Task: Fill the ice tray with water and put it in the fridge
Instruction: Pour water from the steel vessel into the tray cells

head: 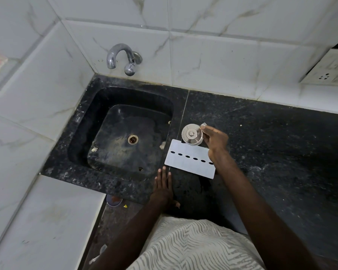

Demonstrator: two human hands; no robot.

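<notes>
My right hand (213, 140) is on the black speckled granite counter (271, 143), just to the right of the black stone sink (86, 121). Its fingers are curled around the side of a round shiny steel container with a knob on its lid (191, 134); the thumb and first fingers touch its right edge, so the hand is nearly closed on it. The flat white rectangular ice tray with a row of dark oval holes (189, 161) lies on the counter directly in front of this container, touching or almost touching it, and my right wrist crosses over its right end. I cannot tell if there is water in it. My left hand (163, 189) lies flat on the counter edge with straight fingers together, holding nothing, near the tray's left corner but apart from it. The curved chrome tap (118, 55) is on the white marble-pattern tiled wall (213, 51) above the sink.
</notes>
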